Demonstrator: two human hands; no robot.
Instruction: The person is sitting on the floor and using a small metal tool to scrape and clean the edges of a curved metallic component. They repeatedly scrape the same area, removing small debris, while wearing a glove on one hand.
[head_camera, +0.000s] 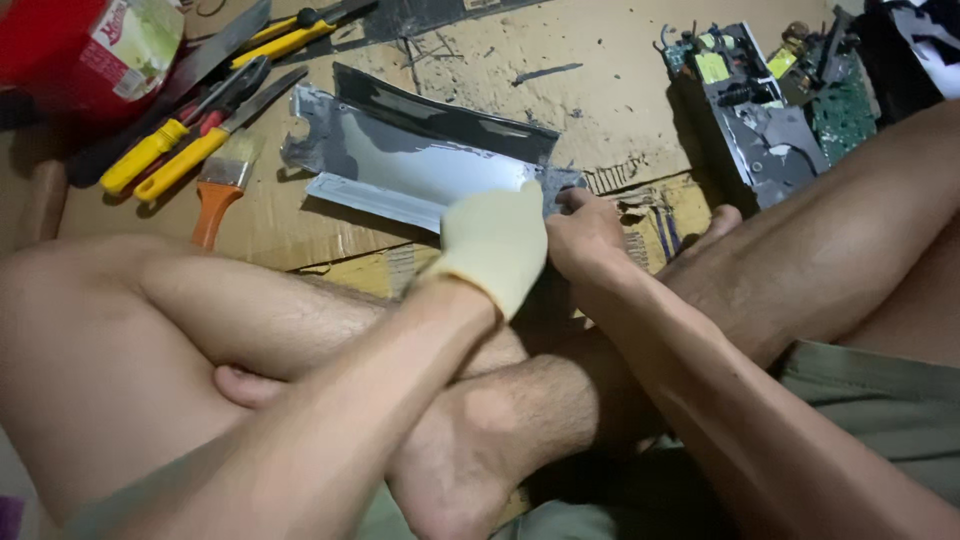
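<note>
Crossed bare legs (330, 400) sit nearest, both hands above them at a bent metal panel (420, 165).
Gloved left hand (493, 245) closes over the panel's near end on the cardboard (620, 110); bare right hand (585, 235) pinches its corner, where a sharp edge could cut if it slips.

A cream knitted glove covers the left hand (494, 248) to the fingers, the right hand (585, 238) is bare, and olive shorts are worn.

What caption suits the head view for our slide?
Gloved left hand and bare right hand grip a bent metal sheet on cardboard, tools alongside.
</note>
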